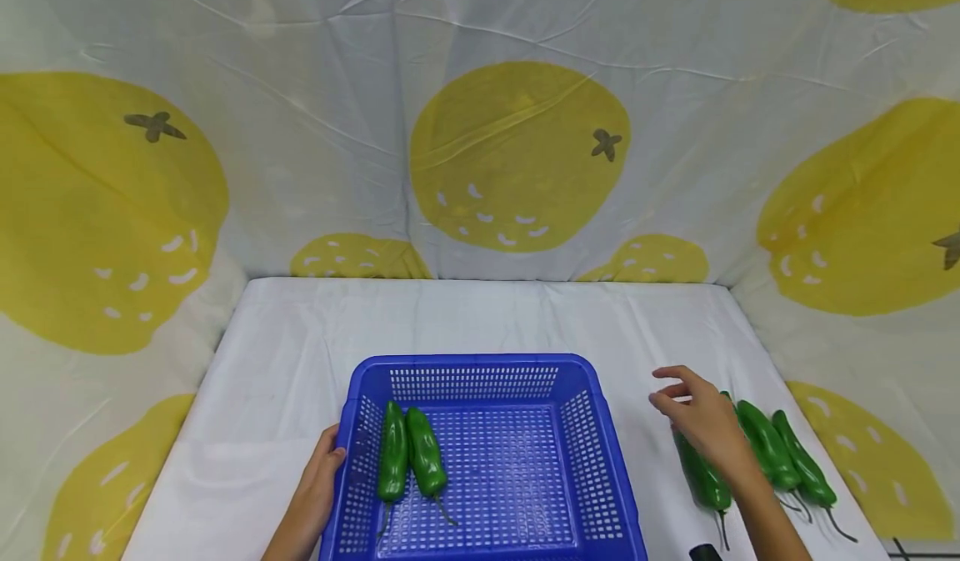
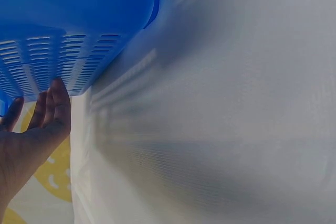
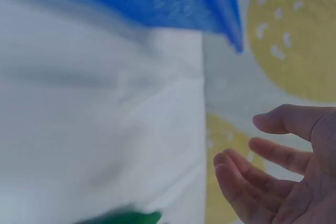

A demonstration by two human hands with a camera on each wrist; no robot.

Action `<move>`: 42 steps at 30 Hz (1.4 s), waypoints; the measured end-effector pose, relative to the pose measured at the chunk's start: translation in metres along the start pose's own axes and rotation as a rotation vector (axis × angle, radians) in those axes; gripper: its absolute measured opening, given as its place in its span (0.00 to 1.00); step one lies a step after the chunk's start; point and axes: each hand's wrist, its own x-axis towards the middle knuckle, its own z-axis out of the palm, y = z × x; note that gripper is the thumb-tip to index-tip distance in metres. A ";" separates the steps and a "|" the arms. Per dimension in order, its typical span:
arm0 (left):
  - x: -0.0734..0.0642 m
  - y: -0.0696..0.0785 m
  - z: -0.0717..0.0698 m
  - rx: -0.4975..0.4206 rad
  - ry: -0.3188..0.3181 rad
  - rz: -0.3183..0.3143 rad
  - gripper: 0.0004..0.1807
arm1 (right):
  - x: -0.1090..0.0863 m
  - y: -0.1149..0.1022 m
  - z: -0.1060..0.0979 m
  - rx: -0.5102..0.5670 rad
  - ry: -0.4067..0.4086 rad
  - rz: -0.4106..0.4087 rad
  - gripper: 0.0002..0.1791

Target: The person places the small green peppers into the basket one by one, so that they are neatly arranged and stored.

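A blue plastic basket (image 1: 480, 361) with slotted walls stands on the white cloth. Two green peppers (image 1: 393, 461) lie side by side in its left part, stems toward me. My left hand (image 1: 318, 482) is at the basket's left wall; in the left wrist view its extended fingertips (image 2: 59, 88) touch the slotted side. To the right of the basket, my right hand (image 1: 697, 415) is raised with fingers loosely bent and nothing in them. Several more green peppers (image 1: 806, 465) lie below and beside that hand, partly covered by it and the forearm.
White cloth (image 1: 285, 361) covers the table, and hanging cloth (image 1: 337, 127) with yellow fruit prints encloses it at the back and sides. A black rounded object (image 1: 705, 553) shows at the bottom edge, near the right forearm.
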 end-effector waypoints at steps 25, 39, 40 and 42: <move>-0.001 -0.001 0.002 -0.032 -0.014 0.008 0.23 | -0.018 0.100 -0.014 -0.224 -0.144 0.184 0.33; -0.001 -0.001 0.001 -0.043 -0.014 -0.002 0.23 | -0.013 0.117 0.001 0.018 -0.172 0.313 0.41; -0.001 0.000 0.001 -0.046 -0.017 -0.002 0.23 | -0.013 0.118 0.002 0.032 -0.172 0.318 0.42; -0.001 0.000 0.001 -0.055 -0.017 -0.007 0.23 | -0.013 0.119 0.002 0.047 -0.168 0.323 0.42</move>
